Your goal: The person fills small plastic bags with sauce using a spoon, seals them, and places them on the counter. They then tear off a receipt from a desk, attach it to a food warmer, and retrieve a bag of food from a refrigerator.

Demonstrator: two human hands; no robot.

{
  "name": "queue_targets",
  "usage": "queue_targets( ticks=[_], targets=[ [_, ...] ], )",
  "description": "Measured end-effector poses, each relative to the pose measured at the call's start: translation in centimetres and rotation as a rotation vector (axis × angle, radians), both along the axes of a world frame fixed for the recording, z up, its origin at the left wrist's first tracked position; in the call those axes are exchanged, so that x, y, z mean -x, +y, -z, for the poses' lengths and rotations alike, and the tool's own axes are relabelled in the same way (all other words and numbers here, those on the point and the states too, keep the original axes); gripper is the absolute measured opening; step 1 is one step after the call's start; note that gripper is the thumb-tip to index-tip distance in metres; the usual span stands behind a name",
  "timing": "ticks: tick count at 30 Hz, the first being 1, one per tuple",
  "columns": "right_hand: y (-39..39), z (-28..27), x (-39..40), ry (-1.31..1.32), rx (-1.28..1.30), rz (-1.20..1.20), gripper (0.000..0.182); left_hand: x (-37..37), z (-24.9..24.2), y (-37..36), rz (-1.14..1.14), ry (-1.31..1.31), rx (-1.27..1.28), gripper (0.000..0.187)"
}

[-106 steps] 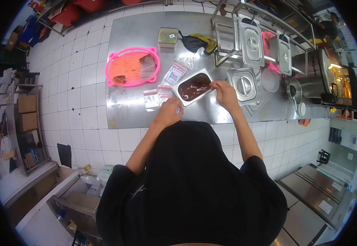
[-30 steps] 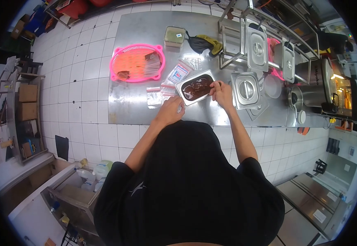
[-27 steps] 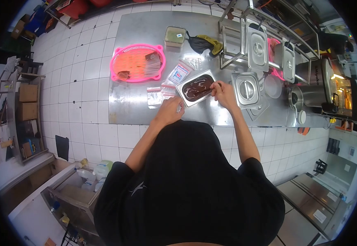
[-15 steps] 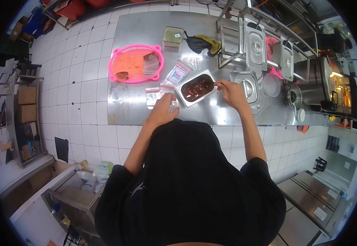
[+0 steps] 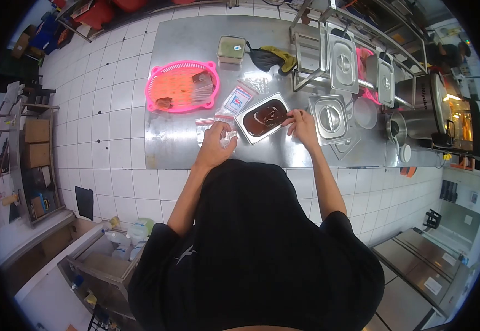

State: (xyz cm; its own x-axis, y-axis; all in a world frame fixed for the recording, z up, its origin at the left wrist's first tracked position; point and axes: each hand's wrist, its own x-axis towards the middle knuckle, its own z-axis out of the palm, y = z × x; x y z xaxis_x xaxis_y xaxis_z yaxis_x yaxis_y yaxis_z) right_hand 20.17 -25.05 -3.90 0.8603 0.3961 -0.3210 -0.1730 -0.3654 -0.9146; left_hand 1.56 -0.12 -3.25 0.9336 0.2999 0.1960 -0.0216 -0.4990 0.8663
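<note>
A metal pan (image 5: 240, 118) of dark brown sauce sits on the steel table, turned at a slant. At its right edge my right hand (image 5: 301, 126) pinches what looks like a thin dark handle that reaches over the sauce. Left of the pan, my left hand (image 5: 216, 144) curls around a small clear plastic bag (image 5: 228, 138). Flat clear bags (image 5: 202, 128) lie just beyond that hand, and a printed packet (image 5: 237, 100) rests between them and the pan.
A pink basket (image 5: 151, 99) holds orange packets at the left. Farther back are a square container (image 5: 232, 48) and a black and yellow cloth (image 5: 273, 59). Lidded metal pan (image 5: 330, 117) at right, beside a metal rack (image 5: 310, 77) and a large pot (image 5: 419, 122).
My right hand has moved slightly left and down, closer to the pan's edge. The glossy marks on the sauce have changed shape. My left hand has shifted slightly left.
</note>
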Motion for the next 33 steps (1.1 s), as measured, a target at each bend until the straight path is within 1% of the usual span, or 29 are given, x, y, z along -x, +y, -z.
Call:
queue_targets(
  ticks=[1,2,4,5,7,8,10,11,13,14,16,18,20,22,23,24,26,27,29,33],
  targets=[
    [0.0,0.1,0.4,0.101,-0.054,0.005,0.038,0.0,-0.1,-0.1,0.004,0.0,-0.001,0.024],
    [0.0,0.4,0.7,0.101,-0.056,0.007,0.038,0.1,-0.2,-0.1,0.0,0.009,0.005,0.023],
    [0.0,0.9,1.6,0.252,-0.236,0.095,0.038,0.2,-0.4,0.0,-0.007,0.021,0.009,0.021],
    [-0.2,1.0,2.1,0.254,-0.236,0.094,0.038,0.2,-0.5,0.1,-0.007,0.009,0.025,0.02],
    [-0.6,0.8,3.0,0.168,-0.279,0.15,0.034,0.3,-0.4,0.2,-0.009,-0.002,0.042,0.019],
    [-1.0,0.6,3.3,0.169,-0.278,0.149,0.034,0.3,-0.4,0.3,-0.012,-0.01,0.071,0.019],
    [-1.7,-0.5,3.6,-0.029,-0.216,0.054,0.031,0.4,-0.4,0.4,-0.013,-0.018,0.101,0.018],
    [-2.0,-1.1,3.8,-0.029,-0.215,0.057,0.031,0.4,-0.4,0.5,-0.016,-0.003,0.123,0.018],
    [-2.6,-2.8,4.0,-0.305,-0.065,-0.136,0.026,0.2,-0.5,0.4,-0.014,0.013,0.145,0.018],
    [-2.7,-3.9,4.2,-0.304,-0.066,-0.13,0.026,0.1,-0.6,0.4,-0.021,-0.008,0.121,0.02],
    [-2.8,-6.3,4.3,-0.474,0.046,-0.243,0.023,-0.1,-0.7,0.6,-0.022,-0.031,0.092,0.021],
    [-2.8,-7.9,4.2,-0.485,0.04,-0.206,0.025,-0.3,-0.7,0.9,-0.04,-0.055,0.015,0.024],
    [-3.1,-7.9,3.8,-0.497,0.037,-0.173,0.026,-0.4,-0.9,1.3,-0.042,-0.053,-0.005,0.025],
    [-3.6,-6.3,2.8,-0.353,-0.026,0.035,0.031,-0.3,-1.3,1.3,-0.047,-0.05,-0.023,0.026],
    [-3.6,-5.0,2.3,-0.28,-0.124,0.095,0.035,-0.3,-1.4,1.4,-0.041,-0.06,-0.035,0.025],
    [-3.8,-3.5,2.0,-0.281,-0.124,0.095,0.035,-0.3,-1.5,1.4,-0.037,-0.069,-0.047,0.024],
    [-3.9,-0.7,1.6,-0.126,-0.246,0.222,0.035,-0.3,-1.4,1.5,-0.004,-0.066,-0.045,0.023],
    [-3.7,0.1,1.8,-0.124,-0.246,0.217,0.035,-0.2,-1.5,1.6,0.032,-0.059,-0.041,0.022],
    [-3.4,1.6,2.2,-0.049,-0.257,0.237,0.035,-0.2,-1.5,1.5,0.029,-0.084,-0.028,0.02],
    [-2.4,2.8,3.4,0.038,-0.278,0.227,0.036,-0.1,-1.5,1.3,0.023,-0.08,0.013,0.018]
  ],
)
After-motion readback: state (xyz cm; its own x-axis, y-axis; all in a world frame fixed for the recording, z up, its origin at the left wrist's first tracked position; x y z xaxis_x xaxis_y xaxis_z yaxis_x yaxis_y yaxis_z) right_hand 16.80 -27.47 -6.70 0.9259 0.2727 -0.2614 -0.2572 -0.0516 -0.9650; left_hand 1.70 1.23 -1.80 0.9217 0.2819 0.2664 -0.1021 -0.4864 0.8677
